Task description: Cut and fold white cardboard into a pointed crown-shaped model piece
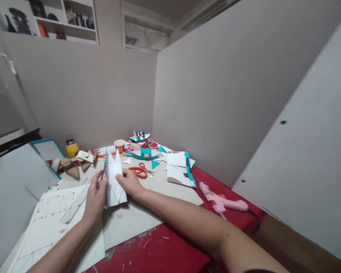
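Observation:
A folded white card [115, 191] with two pointed tips and pencil lines stands between my hands, a teal edge showing on its left side. My left hand [96, 193] closes on its left edge, and a thin red pencil-like stick [103, 173] rises from those fingers. My right hand [133, 183] pinches the card from the right, thumb on its front face. Under my left forearm is a white sheet [49, 223] with drawn lines, and a clear ruler [74, 207] lies on it. Scissors with orange handles [139, 173] rest just beyond my right hand.
A pink glue gun [224, 203] lies on the red tablecloth [156, 254] at right. Cut white-and-teal card [177, 168] is beyond my right forearm. Farther back are a teal card boat [144, 152], paper cup [119, 145] and yellow bottle [72, 149]. Grey partitions [204, 106] stand behind and right.

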The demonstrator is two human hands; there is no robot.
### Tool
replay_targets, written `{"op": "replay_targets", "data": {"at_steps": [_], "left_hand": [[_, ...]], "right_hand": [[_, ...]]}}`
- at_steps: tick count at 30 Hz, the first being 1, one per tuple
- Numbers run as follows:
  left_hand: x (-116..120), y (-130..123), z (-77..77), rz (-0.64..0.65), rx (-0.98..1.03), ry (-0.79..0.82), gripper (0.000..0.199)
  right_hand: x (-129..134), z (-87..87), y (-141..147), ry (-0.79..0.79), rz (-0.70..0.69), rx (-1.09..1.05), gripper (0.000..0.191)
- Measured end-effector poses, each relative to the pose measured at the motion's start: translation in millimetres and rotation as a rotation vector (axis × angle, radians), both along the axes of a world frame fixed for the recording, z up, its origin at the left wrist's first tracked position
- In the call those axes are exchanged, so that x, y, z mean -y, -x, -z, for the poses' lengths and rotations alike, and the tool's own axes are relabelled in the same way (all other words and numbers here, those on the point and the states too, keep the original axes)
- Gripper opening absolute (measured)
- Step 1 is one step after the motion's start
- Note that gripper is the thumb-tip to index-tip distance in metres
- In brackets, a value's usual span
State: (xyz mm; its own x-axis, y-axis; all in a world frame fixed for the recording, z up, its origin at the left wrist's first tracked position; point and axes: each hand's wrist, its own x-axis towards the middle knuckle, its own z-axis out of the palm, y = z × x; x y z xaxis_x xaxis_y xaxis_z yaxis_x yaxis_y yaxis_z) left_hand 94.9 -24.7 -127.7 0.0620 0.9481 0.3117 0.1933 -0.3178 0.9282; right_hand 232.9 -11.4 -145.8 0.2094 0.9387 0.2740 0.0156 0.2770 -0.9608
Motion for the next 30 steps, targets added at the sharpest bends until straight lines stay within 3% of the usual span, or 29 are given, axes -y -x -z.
{"op": "replay_targets", "data": {"at_steps": [2, 5, 9, 12, 18, 30], "left_hand": [[-5, 2, -2.3, -0.022, 0.051, 0.080, 0.049], [-16, 6, -1.7, 0.066, 0.164, 0.293, 0.039], [-23, 10, -0.2, 0.099, 0.366, 0.512, 0.031], [-20, 9, -2.8, 0.192, 0.519, 0.548, 0.031], [-18, 9, -5.4, 0.255, 0.621, 0.574, 0.032], [-13, 13, -8.6, 0.464, 0.638, 0.588, 0.035]], "right_hand": [[-1, -2.6, 0, 0.002, 0.021, -0.020, 0.011], [-2, -4.6, 2, 0.019, 0.008, -0.064, 0.009], [-4, -2.4, 0, 0.072, -0.105, -0.189, 0.010], [-3, -0.2, -6, 0.112, -0.236, -0.301, 0.020], [-4, 0.3, -17, 0.164, -0.449, -0.436, 0.040], [-1, -5.9, -24, 0.168, -0.560, -0.462, 0.039]]}}
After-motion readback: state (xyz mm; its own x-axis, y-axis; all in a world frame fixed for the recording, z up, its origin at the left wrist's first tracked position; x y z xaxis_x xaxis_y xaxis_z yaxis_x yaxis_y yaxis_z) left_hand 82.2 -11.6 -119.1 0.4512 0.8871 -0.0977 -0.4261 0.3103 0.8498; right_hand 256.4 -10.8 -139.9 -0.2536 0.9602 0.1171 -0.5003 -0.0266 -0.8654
